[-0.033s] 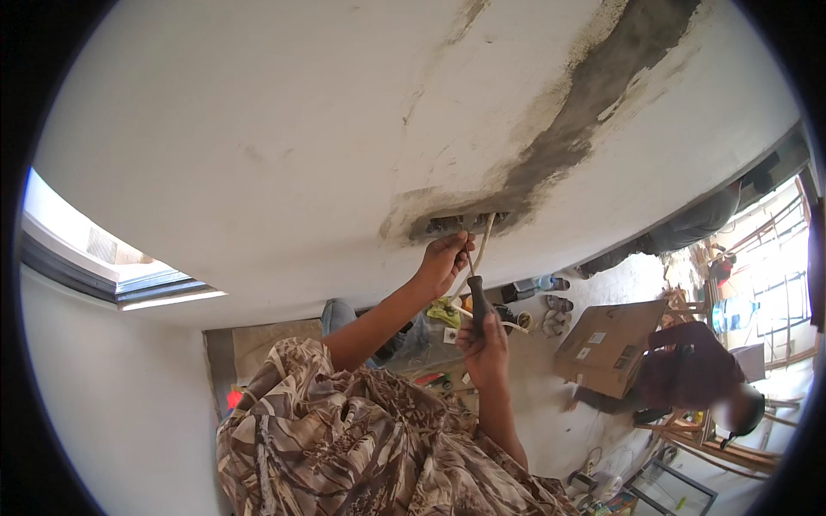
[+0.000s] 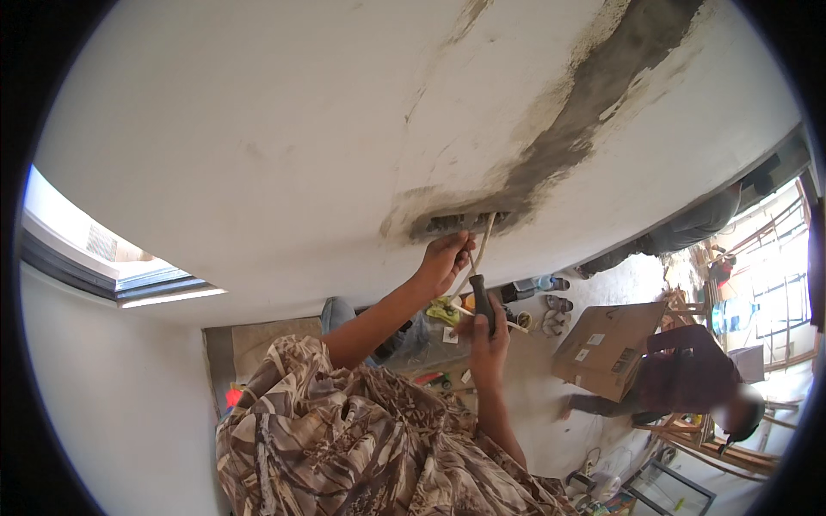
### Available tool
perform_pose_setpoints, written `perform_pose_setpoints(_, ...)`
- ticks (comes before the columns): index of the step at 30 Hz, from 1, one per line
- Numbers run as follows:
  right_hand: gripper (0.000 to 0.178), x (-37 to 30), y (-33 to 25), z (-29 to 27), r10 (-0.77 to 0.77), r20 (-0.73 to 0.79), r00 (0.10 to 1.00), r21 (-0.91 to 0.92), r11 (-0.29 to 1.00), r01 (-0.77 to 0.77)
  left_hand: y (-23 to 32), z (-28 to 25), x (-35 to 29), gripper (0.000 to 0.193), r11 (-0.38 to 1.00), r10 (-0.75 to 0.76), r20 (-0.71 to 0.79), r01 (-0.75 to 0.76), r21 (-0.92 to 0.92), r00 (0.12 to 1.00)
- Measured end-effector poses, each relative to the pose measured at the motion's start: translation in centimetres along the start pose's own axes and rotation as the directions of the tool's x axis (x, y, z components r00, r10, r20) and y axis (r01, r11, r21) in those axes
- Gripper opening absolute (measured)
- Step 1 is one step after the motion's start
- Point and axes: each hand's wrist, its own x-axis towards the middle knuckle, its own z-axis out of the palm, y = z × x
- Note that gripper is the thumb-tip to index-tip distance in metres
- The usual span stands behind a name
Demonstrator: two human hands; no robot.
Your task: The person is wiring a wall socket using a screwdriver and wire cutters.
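And there were both hands on the one tool! The left hand [image 2: 445, 262] had its fingers pinched together on the thin shaft of a screwdriver [image 2: 478, 294], up near the far end; whether anything smaller sat between those fingertips, you could not tell. Just below them came the right hand [image 2: 489, 351], its fingers, slightly blurred, curled around the dark handle. So the screwdriver stood shaft up, a touch tilted, bridging the two sets of fingers. Right above the left fingertips, a long recess [image 2: 446, 224] opened in the white wall [image 2: 301, 129], and from it grey plaster [image 2: 589, 103] climbed away, up and to the right of the fingers. Out of the recess's right end dropped a pale cable [image 2: 487, 234], just beside the left fingertips! Well off to the right of the right fingers, another person [image 2: 688, 370] was next to a big cardboard box [image 2: 607, 344].
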Motion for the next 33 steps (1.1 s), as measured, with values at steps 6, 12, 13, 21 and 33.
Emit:
perform_pose_setpoints(6,0.05,-0.6,-4.5,2.7,0.238,-0.069,0.969,0.342,0.918,-0.201,0.5,-1.3,0.5,0.021,0.999,0.035,0.012,-0.035,-0.002,0.999)
perform_pose_setpoints(12,0.046,-0.4,-1.2,0.4,0.425,0.018,0.905,0.555,0.749,-0.362,-0.1,-0.5,0.4,0.022,0.999,0.05,0.013,-0.05,0.021,0.999)
perform_pose_setpoints(13,0.045,-0.2,-1.4,0.5,0.44,0.028,0.898,0.561,0.736,-0.378,-0.2,-0.4,0.5,0.022,0.998,0.059,0.025,-0.059,0.021,0.998)
perform_pose_setpoints(21,0.033,-0.3,-3.8,2.3,0.157,-0.075,0.985,0.268,0.954,-0.132,0.4,-1.4,1.0,0.023,0.997,0.078,0.009,-0.078,0.028,0.997)
perform_pose_setpoints(33,0.03,-0.4,-4.9,3.7,-0.159,-0.221,0.962,-0.324,0.943,0.082,0.2,-0.4,-1.5,0.026,0.996,0.001,0.023,-0.003,0.092,1.0)
